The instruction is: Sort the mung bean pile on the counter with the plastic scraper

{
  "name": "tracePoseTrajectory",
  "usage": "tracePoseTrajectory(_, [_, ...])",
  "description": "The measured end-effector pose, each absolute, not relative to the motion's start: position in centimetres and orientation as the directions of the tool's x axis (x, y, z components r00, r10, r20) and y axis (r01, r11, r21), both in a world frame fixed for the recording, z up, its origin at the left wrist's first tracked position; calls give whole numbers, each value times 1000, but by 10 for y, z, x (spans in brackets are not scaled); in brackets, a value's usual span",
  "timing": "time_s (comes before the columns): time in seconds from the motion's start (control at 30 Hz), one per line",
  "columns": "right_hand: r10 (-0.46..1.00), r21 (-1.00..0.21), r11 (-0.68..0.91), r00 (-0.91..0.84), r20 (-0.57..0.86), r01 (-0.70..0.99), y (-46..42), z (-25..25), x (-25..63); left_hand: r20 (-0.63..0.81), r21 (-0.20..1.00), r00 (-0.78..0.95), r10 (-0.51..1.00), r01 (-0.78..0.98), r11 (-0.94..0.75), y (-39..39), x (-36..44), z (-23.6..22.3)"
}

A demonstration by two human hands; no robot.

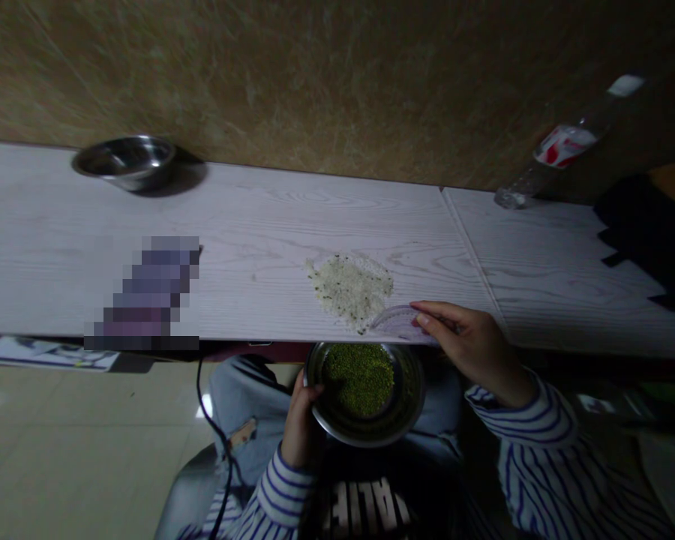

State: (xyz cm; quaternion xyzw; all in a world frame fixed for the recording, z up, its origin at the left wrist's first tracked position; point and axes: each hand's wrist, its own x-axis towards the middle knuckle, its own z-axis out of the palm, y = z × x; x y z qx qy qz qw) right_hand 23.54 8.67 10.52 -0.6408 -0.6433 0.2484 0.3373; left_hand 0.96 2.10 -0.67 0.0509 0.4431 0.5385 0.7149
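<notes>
My left hand (304, 420) grips the left rim of a steel bowl (365, 437), thumb over the edge, just below the table's front edge. Green beans (365, 375), which look like mung beans, cover much of its bottom. Between the fingers and thumb of my right hand (472, 341) is a clear plastic protractor (402, 320), its curved edge towards the table. The protractor lies low at the table edge, beside a spread of white rice grains (352, 289) mixed with dark and greenish bits. Where the protractor meets the grains, I cannot tell whether it touches them.
Another steel bowl (127, 163) stands at the back left near the wall. A pixelated flat object (151, 289) lies left of the rice. At the back right are a plastic bottle (565, 146) and a dark object (652, 225). A black cable (225, 442) hangs in front of the table.
</notes>
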Motion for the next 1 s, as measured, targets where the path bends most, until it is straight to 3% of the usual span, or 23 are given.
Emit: tracePoseTrajectory(1.0, [996, -771, 42, 34, 83, 635, 85, 108, 229, -560, 572, 19, 828, -714, 403, 22, 11, -8])
